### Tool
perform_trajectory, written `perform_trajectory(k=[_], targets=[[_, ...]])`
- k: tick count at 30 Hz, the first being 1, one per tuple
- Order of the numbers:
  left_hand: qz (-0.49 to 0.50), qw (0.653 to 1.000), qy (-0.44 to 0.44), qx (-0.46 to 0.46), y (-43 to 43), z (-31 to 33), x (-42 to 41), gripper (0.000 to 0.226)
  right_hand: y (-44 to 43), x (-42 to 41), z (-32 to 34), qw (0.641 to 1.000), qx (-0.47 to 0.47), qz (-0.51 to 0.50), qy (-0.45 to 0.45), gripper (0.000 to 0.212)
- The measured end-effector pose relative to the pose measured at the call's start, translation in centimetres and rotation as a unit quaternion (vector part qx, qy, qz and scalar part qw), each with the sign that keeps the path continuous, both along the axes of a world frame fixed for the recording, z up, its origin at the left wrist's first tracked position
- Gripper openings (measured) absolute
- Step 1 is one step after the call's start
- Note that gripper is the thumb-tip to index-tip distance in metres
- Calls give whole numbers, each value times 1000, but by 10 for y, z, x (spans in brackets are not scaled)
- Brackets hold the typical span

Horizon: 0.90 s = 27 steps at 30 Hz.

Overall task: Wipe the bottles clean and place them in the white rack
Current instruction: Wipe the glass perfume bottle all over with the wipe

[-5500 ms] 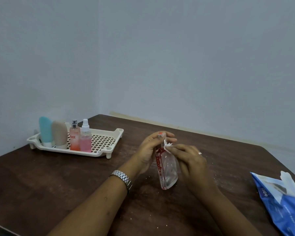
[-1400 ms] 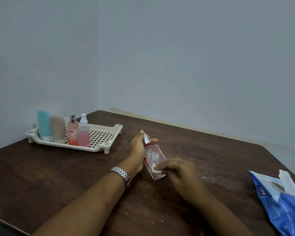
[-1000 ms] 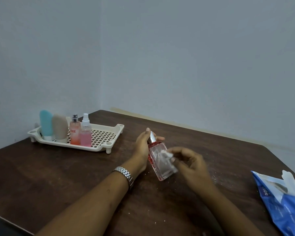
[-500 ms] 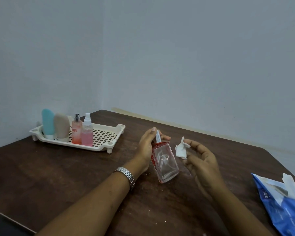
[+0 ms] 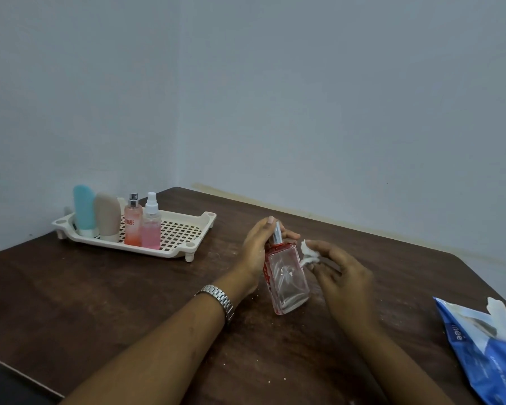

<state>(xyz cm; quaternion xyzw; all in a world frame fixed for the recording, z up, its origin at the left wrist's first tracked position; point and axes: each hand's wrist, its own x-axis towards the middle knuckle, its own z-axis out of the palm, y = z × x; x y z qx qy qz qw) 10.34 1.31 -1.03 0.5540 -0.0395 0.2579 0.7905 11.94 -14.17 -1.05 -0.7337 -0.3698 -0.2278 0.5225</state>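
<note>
A clear square glass bottle [image 5: 287, 277] with red edges and a silver sprayer stands tilted on the dark wooden table [image 5: 100, 287]. My left hand [image 5: 256, 249] grips its neck and top. My right hand [image 5: 341, 280] pinches a small crumpled white tissue [image 5: 309, 254] close to the bottle's right shoulder. The white rack [image 5: 184, 229] stands at the back left and holds a blue tube [image 5: 83, 210], a beige tube [image 5: 107, 216], an orange-pink spray bottle [image 5: 133, 220] and a pink spray bottle [image 5: 151, 226].
A blue wipe packet [image 5: 485, 349] with a white wipe sticking out lies at the right edge of the table. White crumbs are scattered on the wood around the bottle. Pale walls close in behind the table's far corner.
The tissue was rubbing the bottle's lower body, then its front, and came off half a second ago. Now my right hand holds it near the bottle's shoulder. My left hand keeps its grip.
</note>
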Motion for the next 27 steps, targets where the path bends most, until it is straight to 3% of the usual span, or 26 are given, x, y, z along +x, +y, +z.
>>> perform_trajectory(k=[8,13,22,27], targets=[[-82,996,5,18,0,1,-5,26,20,-7,-3,978,-73,-56,-187,32],[-102,995,2,-13,-1,1,-4,23,21,-16,-1,974,-93,-28,-205,20],[-80,996,23,-34,5,-2,0,25,20,-20,-8,941,-222,-40,-251,20],[-54,998,32,-30,8,-3,2,25,15,-26,-6,932,-276,-46,-230,23]])
